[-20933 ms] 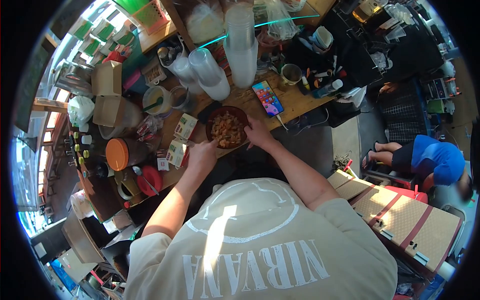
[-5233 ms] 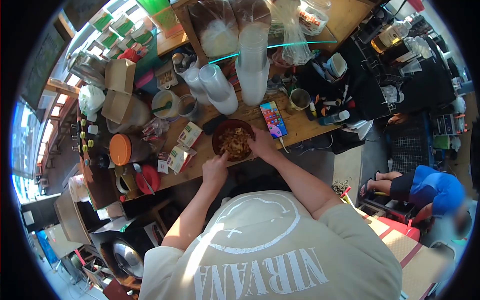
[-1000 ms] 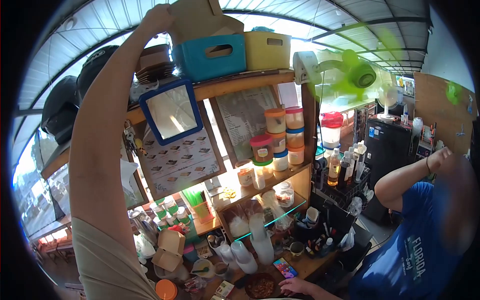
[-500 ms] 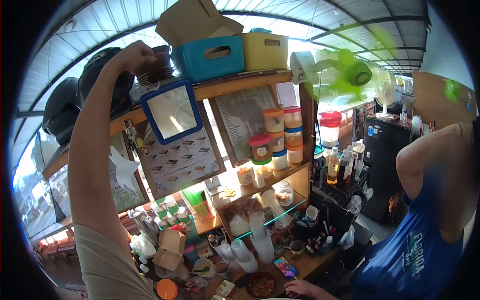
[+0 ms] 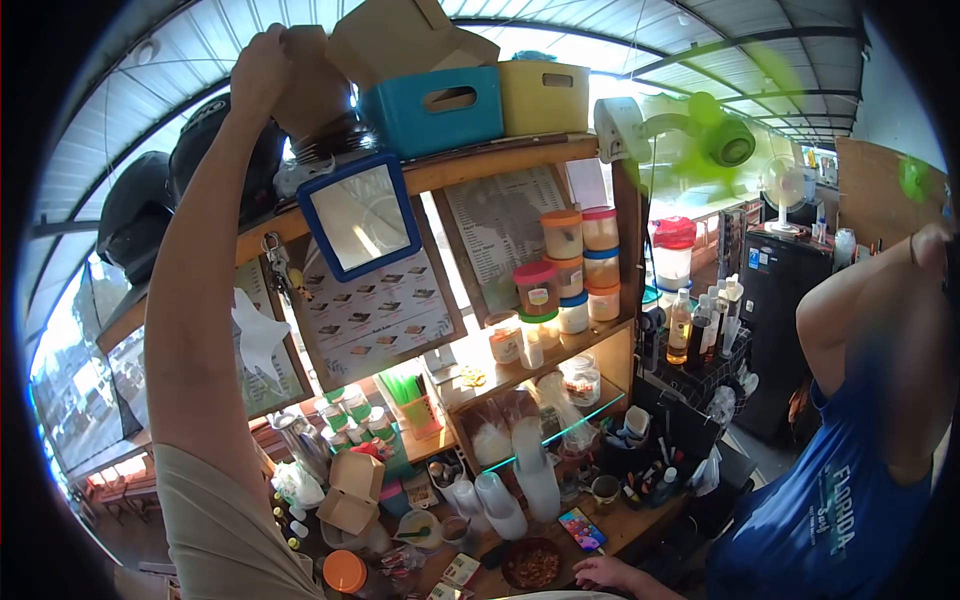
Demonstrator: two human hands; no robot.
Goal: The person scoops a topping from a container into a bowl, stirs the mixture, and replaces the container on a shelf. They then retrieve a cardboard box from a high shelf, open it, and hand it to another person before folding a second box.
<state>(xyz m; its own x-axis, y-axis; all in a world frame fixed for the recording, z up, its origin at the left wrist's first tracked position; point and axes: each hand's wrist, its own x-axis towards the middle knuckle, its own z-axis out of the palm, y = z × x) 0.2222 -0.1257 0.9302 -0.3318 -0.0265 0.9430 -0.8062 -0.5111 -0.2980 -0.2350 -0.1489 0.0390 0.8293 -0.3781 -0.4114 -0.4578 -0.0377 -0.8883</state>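
My left hand is raised high at the upper left, its fingers closed on the edge of a brown cardboard piece. The piece stands tilted above a dark stack on the top shelf, beside a blue bin. Down at the bottom edge, my right hand rests near the counter with its fingers stretched out. Nearest to it are a phone with a lit screen and a dark bowl of reddish-brown food.
Black helmets sit left of the raised arm. A blue-framed mirror hangs below the shelf. A green fan juts out at the right. A person in a blue shirt stands close by. Plastic cups and an opened carton crowd the counter.
My left hand has moved up from the stack, and the brown cardboard piece now shows raised beneath it. The view has shifted slightly, while my right hand stays low beside the phone.
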